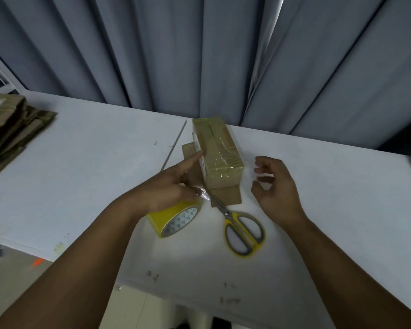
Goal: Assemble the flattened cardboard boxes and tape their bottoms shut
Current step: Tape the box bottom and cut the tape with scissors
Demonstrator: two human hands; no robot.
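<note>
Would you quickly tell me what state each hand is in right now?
Left hand: index finger presses the box; hold on the tape roll cannot be told.
Right hand: open, holding nothing.

The tape roll (176, 222) at seven o'clock and the scissors (243, 231) at five hemmed the box (217, 150). Bare table (93, 162) lay open toward nine and three.

At frame centre a taped cardboard box (220, 148) stands on the white table (93, 162). The left grip (171, 186) touches its left side with a straight forefinger, above a yellow tape roll (176, 222). The right grip (275, 186) hovers loosely curled at right. Yellow scissors (242, 231) lie below. Flattened boxes (7, 129) are stacked at the left edge.
</note>
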